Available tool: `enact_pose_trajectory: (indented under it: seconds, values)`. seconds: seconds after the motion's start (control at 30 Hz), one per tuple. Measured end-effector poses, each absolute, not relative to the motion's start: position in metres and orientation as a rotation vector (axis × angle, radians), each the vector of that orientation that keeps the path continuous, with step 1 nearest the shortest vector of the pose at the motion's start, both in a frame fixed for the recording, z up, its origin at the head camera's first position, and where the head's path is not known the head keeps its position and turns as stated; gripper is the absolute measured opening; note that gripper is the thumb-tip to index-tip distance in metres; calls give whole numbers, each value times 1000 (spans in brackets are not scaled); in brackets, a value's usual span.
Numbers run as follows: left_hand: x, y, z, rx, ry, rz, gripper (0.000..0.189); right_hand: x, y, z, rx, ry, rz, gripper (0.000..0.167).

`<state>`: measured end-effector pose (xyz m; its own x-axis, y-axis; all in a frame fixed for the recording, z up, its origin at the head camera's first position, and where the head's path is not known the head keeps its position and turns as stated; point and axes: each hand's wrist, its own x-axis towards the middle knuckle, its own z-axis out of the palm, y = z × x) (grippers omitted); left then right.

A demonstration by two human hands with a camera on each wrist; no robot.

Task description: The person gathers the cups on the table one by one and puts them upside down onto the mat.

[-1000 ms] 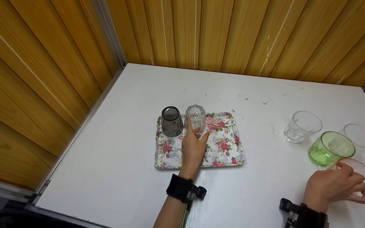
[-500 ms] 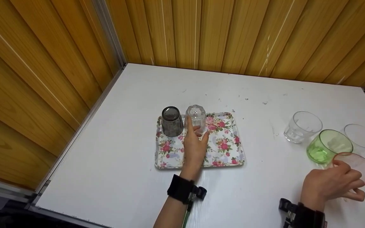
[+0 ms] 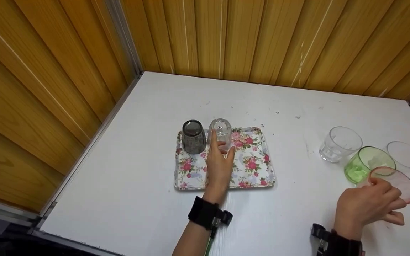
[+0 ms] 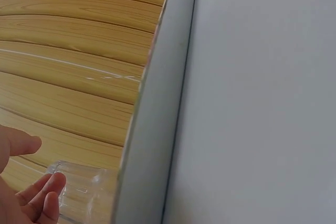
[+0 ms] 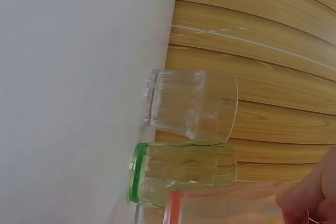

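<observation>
In the head view, a smoky grey glass [image 3: 193,142] and a clear fluted glass [image 3: 225,132] stand upside down on the flowered tray [image 3: 253,174]. My left hand [image 3: 220,167] touches the near side of the clear glass, index finger straight along it and thumb apart; the left wrist view shows its fingers beside this clear glass [image 4: 84,187]. At the right, my right hand [image 3: 367,202] pinches the rim of a pink-rimmed glass [image 3: 402,183], which is upright and overlaps the green glass [image 3: 357,171]. The right wrist view shows the pink-rimmed glass [image 5: 226,211] below the green one.
Behind the green glass stand two more upright clear glasses, one at its left [image 3: 333,151] and another clear glass [image 3: 406,156] at the far right. Wooden panels [image 3: 240,42] wall off the back and left of the white table [image 3: 126,160].
My right hand has moved slightly left and away from me with the pink-rimmed glass. The green glass shifted a little left. My left hand stays practically still at the clear glass.
</observation>
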<state>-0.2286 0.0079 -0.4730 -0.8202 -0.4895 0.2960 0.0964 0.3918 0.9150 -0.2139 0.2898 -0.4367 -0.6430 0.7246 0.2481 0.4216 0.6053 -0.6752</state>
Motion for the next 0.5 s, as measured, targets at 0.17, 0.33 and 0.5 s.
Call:
enact_pose_trajectory:
  seconds: [0.17,0.33,0.5]
  values:
    - [-229,10,-472,342,-2120,-1439,79,-208,281,-429,-840,-2319,831,32]
    - [-228,11,-470,314,-2097,-1424,76,-204,273,-426,-772,-2313,866,27]
    - [-228,12,-472,232,-2082,-1388,73,-200,265,-425,-676,-2265,883,21]
